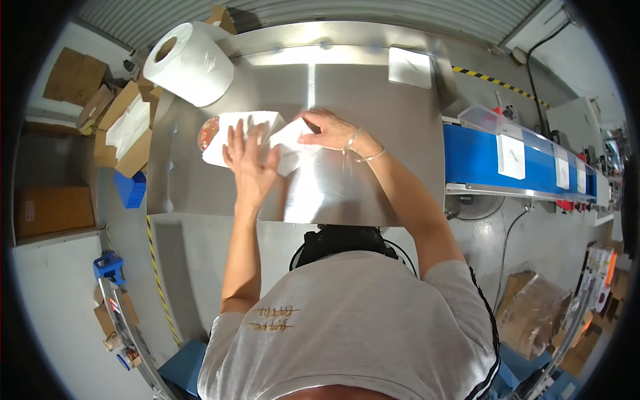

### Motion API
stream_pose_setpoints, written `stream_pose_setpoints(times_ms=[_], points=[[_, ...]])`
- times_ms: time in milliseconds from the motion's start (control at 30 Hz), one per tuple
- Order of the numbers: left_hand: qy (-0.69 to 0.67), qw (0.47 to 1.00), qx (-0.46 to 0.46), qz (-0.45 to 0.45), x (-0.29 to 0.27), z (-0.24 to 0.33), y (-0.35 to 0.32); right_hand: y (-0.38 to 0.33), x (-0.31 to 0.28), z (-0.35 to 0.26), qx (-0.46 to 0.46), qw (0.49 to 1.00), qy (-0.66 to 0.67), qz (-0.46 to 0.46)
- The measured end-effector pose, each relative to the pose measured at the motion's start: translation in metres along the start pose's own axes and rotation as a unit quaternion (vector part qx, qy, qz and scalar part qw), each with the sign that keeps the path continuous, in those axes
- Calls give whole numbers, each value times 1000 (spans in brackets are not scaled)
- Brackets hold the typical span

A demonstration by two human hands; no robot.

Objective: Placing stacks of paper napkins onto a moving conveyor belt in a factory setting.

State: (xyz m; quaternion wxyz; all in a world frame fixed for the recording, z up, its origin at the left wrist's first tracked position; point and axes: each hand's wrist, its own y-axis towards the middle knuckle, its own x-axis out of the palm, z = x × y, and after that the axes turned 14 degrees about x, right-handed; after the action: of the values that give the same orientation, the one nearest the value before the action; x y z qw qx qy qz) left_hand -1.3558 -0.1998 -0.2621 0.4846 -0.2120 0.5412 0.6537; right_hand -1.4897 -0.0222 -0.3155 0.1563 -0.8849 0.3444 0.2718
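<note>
My left hand point(250, 159) lies with fingers spread on a stack of white flat packets point(230, 121) on the steel table. Its fingers are slightly blurred. From under the stack's left side shows a reddish, speckled round thing point(209, 132); I cannot make out its kind. My right hand point(328, 131), with bangles at the wrist, pinches a white packet point(291, 143) at its right edge, just right of the stack. This packet is tilted, and its lower end hangs near the tabletop.
A big white roll point(190, 63) stands at the table's far left. Another white packet point(410, 67) lies at the far right corner. Right of the steel table point(360, 193) runs a blue conveyor belt point(470, 159) carrying several white packets. Open cardboard boxes point(107, 148) stand at left.
</note>
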Motion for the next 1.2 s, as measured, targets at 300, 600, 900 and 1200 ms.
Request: stream_pose_setpoints(times_ms=[300,600,900,1200], points=[[50,998,9,36,-5,-19,-11,-154,-62,104,347,871,124,325],[20,997,5,68,4,-19,-11,-186,-116,146,258,794,-273,478],[-6,999,36,17,-3,-3,-2,9,15,7,-38,995,-9,88],[67,996,-10,52,-10,-28,-12,-96,-20,108,283,899,190,273]])
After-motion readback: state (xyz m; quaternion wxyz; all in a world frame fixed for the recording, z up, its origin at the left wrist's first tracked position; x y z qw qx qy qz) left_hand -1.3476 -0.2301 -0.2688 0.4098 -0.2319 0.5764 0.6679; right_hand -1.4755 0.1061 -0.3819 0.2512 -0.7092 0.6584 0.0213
